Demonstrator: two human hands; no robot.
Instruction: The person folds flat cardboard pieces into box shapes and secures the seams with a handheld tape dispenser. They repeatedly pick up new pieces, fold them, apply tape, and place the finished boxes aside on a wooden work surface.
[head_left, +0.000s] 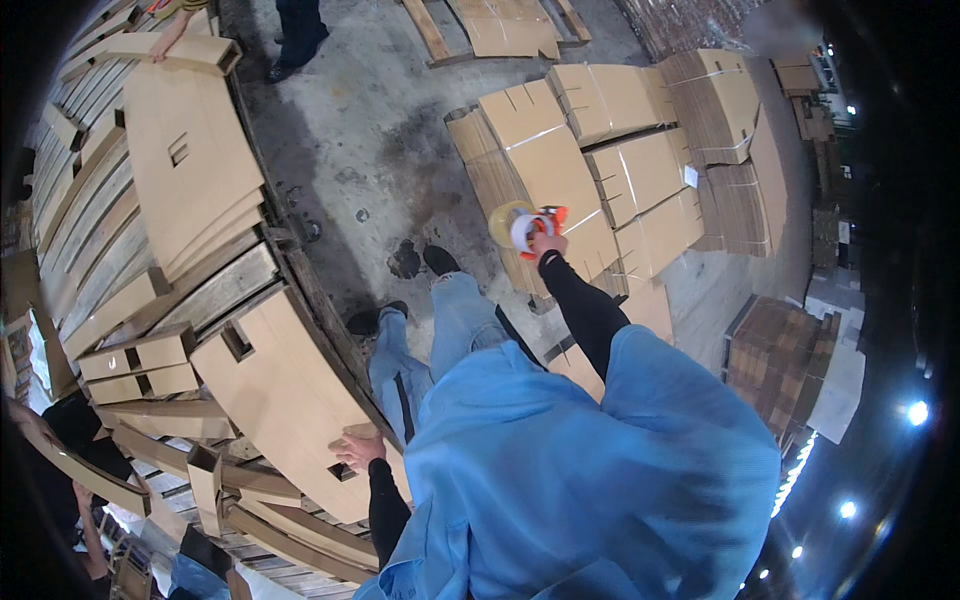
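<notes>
Right hand (547, 246), 1 o'clock from centre: fingers curled round an orange-and-white tape dispenser (521, 234) with a glossy, translucent round roll. Left hand (361, 449), 7 o'clock: fingers loosely spread, flat on smooth, slotted brown cardboard (275, 385).

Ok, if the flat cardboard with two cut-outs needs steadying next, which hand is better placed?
Left, most likely: the left hand rests on that cardboard, close by one cut-out. The right hand is off beside the strapped stacks and looks taken up with a tape dispenser.
</notes>
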